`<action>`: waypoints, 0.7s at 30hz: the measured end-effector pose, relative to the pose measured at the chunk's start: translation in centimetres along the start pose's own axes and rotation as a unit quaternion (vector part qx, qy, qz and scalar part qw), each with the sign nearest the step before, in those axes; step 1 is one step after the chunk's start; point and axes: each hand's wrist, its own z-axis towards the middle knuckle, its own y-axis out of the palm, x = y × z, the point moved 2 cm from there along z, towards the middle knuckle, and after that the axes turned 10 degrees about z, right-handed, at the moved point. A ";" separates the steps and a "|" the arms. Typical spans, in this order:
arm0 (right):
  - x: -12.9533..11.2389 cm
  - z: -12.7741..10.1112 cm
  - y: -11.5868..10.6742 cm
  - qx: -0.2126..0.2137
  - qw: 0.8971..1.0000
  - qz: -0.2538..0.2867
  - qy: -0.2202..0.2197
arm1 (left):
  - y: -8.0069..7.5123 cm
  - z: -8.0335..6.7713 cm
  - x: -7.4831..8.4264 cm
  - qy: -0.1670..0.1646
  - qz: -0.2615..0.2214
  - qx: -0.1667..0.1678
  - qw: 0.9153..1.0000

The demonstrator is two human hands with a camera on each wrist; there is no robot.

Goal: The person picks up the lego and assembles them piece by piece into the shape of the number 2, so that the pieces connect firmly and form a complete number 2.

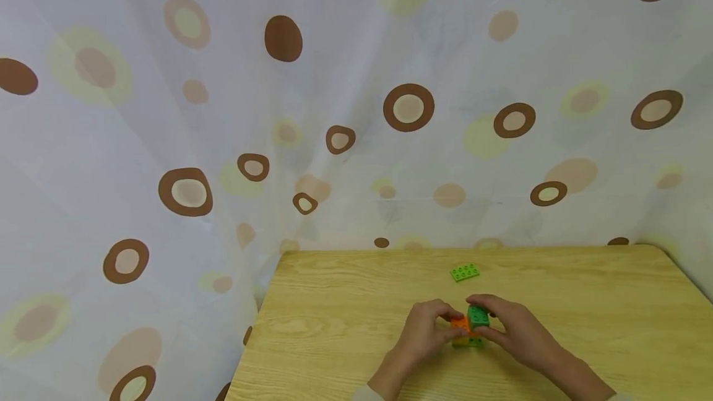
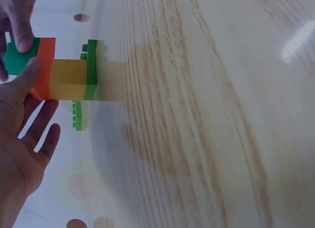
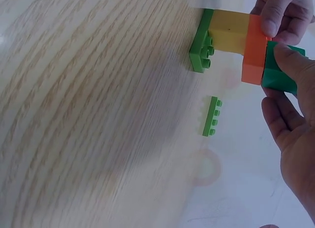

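Observation:
A small stack of toy building bricks stands on the table under both hands. At its base is a green plate (image 3: 201, 41) with bare studs at one end. A yellow brick (image 2: 69, 80) sits on that plate, and an orange brick (image 3: 253, 50) lies across the yellow one, overhanging it. My left hand (image 1: 419, 333) pinches the orange brick between thumb and fingers. My right hand (image 1: 520, 330) grips a dark green brick (image 1: 478, 316) at the top, on the overhanging end of the orange one. Whether the dark green brick is pressed fully down I cannot tell.
Farther back on the wooden table (image 1: 345, 302) lies a separate light green plate (image 1: 465, 272), studs up. Behind the table and along its left side hangs a white curtain (image 1: 356, 48) with brown and yellow spots.

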 end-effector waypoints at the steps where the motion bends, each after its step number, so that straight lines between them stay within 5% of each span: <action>1: -0.1 0.1 -0.1 -0.002 1.000 -0.003 -0.002 | -0.1 0.0 0.0 0.002 -0.002 0.001 1.000; 15: 0.3 0.5 0.7 -0.004 0.998 -0.060 -0.016 | 0.2 -0.2 -0.8 -0.012 -0.050 0.009 0.999; 21: 0.6 0.6 -0.5 -0.059 0.998 -0.012 -0.015 | 0.7 -0.4 -0.3 -0.014 -0.034 0.013 0.999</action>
